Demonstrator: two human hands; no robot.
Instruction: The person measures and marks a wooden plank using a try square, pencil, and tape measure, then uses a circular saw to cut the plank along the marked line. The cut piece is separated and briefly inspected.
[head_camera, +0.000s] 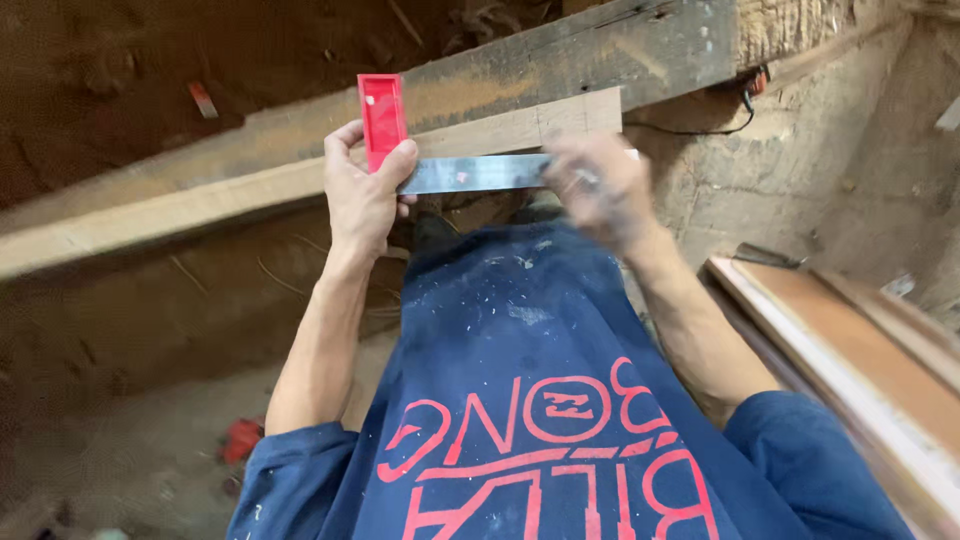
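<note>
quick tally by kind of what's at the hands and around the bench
try square (red stock, steel blade), left hand gripping it: 1
hands, counting the blurred right hand: 2
pale plank under the square: 1
heavy dark beam behind: 1
black cable: 1
total: 6

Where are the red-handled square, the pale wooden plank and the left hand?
red-handled square (383, 115): head view, on the red handle.
pale wooden plank (200, 205): head view, on its bare top face.
left hand (362, 190): head view, on the back of the hand.
</note>
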